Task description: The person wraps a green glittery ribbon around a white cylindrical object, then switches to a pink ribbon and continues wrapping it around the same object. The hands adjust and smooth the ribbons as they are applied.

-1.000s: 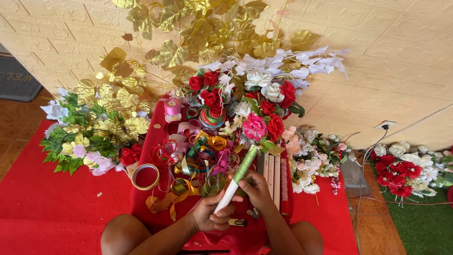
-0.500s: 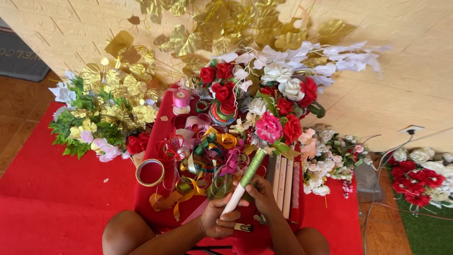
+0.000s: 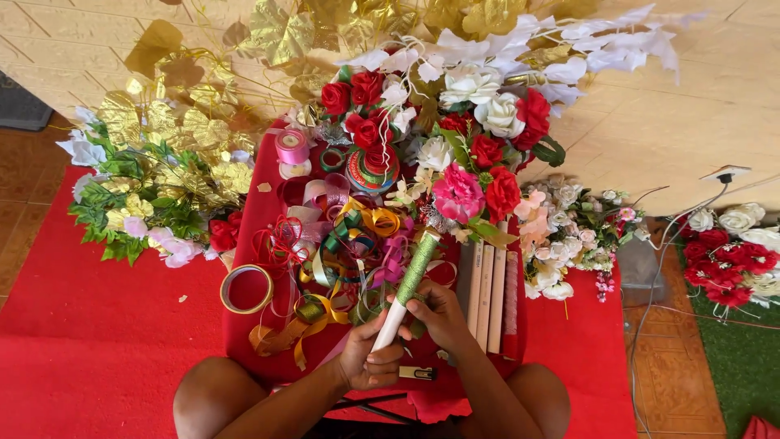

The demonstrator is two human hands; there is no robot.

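My view is closing in; the stick (image 3: 409, 286) is staying put, my left hand (image 3: 370, 355) clamping its white base, my right hand (image 3: 439, 313) pinching the green wrap just above. I'm keeping turns tight.

A slim stick (image 3: 409, 286), glittery green wrap on its upper part, bare white below, tilts toward one o'clock over the ribbons.
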